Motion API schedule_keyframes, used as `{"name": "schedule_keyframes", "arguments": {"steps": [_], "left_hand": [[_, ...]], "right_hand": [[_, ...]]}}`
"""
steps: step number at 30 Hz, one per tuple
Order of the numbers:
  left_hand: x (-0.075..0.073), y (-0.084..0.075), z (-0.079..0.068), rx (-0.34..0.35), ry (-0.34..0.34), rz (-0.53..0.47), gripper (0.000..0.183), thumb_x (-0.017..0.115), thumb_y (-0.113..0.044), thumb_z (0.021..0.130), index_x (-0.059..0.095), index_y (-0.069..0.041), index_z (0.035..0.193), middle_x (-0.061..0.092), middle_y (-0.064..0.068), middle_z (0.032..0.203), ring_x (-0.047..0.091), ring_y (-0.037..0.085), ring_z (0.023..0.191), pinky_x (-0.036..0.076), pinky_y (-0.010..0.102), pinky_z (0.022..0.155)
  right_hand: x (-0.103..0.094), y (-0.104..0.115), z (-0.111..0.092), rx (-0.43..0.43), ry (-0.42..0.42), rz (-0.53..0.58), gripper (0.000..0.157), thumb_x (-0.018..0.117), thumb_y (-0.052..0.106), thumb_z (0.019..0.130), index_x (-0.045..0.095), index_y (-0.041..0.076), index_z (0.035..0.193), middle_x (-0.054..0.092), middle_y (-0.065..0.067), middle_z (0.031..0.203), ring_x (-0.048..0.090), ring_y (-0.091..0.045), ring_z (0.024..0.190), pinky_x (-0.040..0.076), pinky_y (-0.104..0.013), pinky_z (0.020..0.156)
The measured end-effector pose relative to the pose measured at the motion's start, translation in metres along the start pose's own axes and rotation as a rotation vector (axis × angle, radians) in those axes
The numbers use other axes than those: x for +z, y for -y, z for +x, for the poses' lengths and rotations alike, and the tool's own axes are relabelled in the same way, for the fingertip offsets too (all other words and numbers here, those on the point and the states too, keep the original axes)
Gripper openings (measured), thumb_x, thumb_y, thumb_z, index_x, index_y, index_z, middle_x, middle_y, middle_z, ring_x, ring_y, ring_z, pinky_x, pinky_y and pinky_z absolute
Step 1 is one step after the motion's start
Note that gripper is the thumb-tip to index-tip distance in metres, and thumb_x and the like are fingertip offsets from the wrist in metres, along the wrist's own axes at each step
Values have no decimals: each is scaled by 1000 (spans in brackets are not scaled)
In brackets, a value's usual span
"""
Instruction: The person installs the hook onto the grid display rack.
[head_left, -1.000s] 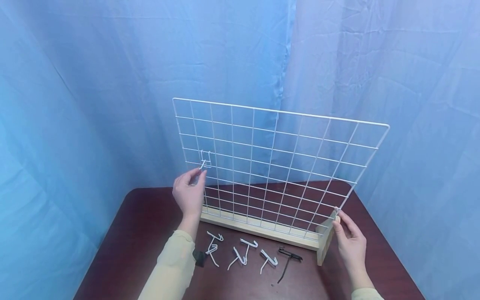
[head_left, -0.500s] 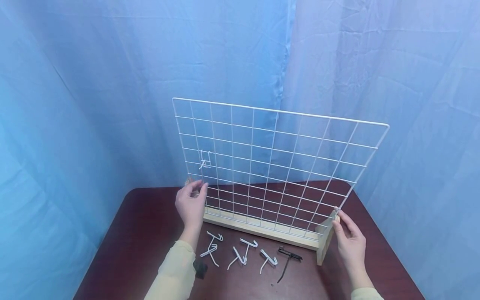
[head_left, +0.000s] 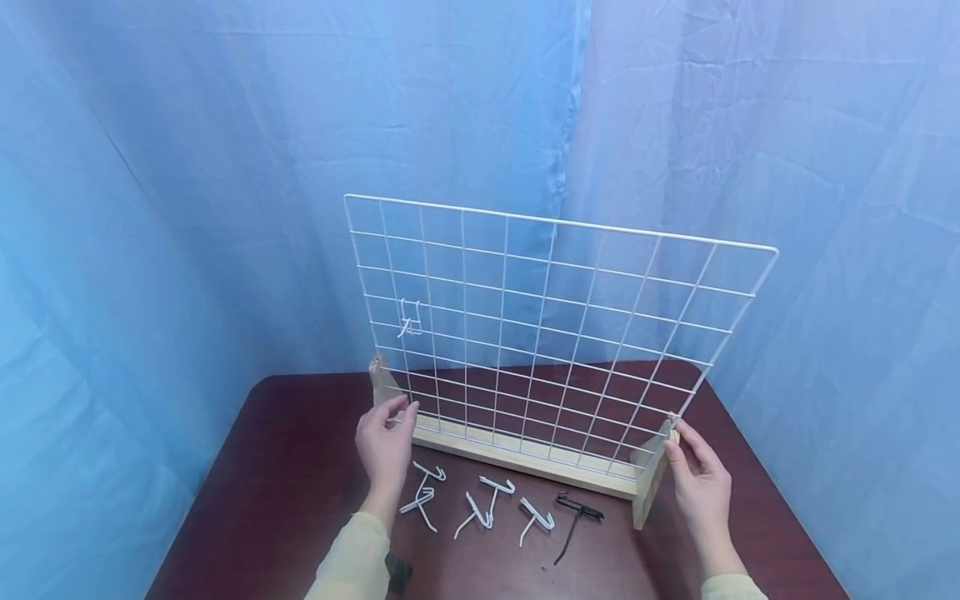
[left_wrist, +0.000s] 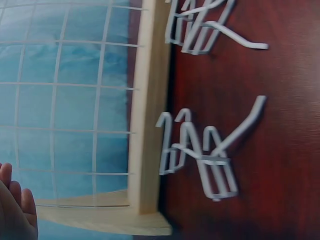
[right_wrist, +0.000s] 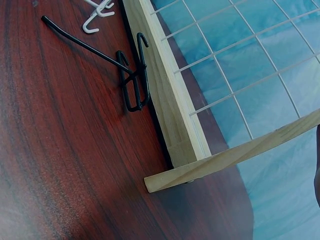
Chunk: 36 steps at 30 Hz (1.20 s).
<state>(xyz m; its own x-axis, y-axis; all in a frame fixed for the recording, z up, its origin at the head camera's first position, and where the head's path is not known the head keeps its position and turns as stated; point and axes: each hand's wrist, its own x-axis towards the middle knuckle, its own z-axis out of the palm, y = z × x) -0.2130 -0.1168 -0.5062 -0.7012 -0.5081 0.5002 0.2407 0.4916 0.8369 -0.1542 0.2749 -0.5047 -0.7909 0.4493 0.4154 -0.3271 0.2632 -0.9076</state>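
Note:
A white wire grid panel (head_left: 555,222) stands upright in a wooden stand, its base rail (head_left: 517,454) running along the bottom. On the grid's left part hangs a white wire hook (head_left: 408,327). My left hand (head_left: 384,442) is below that hook, near the stand's left end support (head_left: 384,385), thumb and fingers slightly apart and holding nothing. At the other side, my right hand (head_left: 703,492) pinches the top of the right end support (head_left: 649,492), beside the grid's edge. Only a sliver of it shows in the right wrist view.
Several white hooks (left_wrist: 217,160) lie on the dark red table (right_wrist: 75,165) before the base rail. A black hook (right_wrist: 135,87) lies near the right end support. Blue curtains (head_left: 225,208) surround the table.
My left hand has let go of the hanging white hook and moved down toward the base rail. The hook stays on the grid. My right hand keeps its grip.

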Motion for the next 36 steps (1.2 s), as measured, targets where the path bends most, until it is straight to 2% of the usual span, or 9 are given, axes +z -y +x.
{"name": "schedule_keyframes", "arguments": {"steps": [4, 10, 20, 29, 36], "left_hand": [[-2, 8, -9, -8, 17, 18, 18, 82, -10, 80, 76, -4, 96, 74, 6, 88, 61, 25, 86, 51, 23, 69], [-3, 20, -19, -17, 42, 75, 19, 81, -12, 81, 76, -4, 98, 75, 5, 89, 61, 23, 84, 54, 30, 70], [-11, 35, -35, 5, 75, 63, 21, 83, -7, 77, 76, -3, 97, 74, 6, 87, 65, 27, 85, 51, 38, 74], [-18, 47, -52, -32, 163, 109, 24, 83, -10, 78, 75, -4, 100, 74, 5, 90, 65, 26, 91, 50, 41, 81], [-22, 49, -71, -34, 240, 161, 25, 84, -11, 78, 74, -8, 101, 74, 1, 91, 64, 22, 93, 50, 40, 83]], "right_hand": [[0, 0, 0, 3, 0, 14, 36, 61, -11, 91, 62, -6, 128, 67, 10, 120, 62, 6, 103, 47, -11, 85], [0, -1, 1, 6, 3, 14, 37, 61, -11, 92, 61, -7, 128, 66, 13, 119, 62, 6, 103, 48, -11, 85], [0, -2, 1, 2, 8, 26, 37, 62, -11, 91, 62, -5, 128, 67, 9, 121, 61, 6, 103, 48, -11, 84], [0, -1, 0, -9, 3, 1, 37, 61, -11, 92, 61, -8, 128, 66, 13, 119, 61, 6, 104, 48, -11, 85], [0, 0, 0, -3, 2, -3, 38, 62, -10, 92, 64, -1, 128, 67, 0, 124, 61, 7, 104, 47, -10, 85]]}}
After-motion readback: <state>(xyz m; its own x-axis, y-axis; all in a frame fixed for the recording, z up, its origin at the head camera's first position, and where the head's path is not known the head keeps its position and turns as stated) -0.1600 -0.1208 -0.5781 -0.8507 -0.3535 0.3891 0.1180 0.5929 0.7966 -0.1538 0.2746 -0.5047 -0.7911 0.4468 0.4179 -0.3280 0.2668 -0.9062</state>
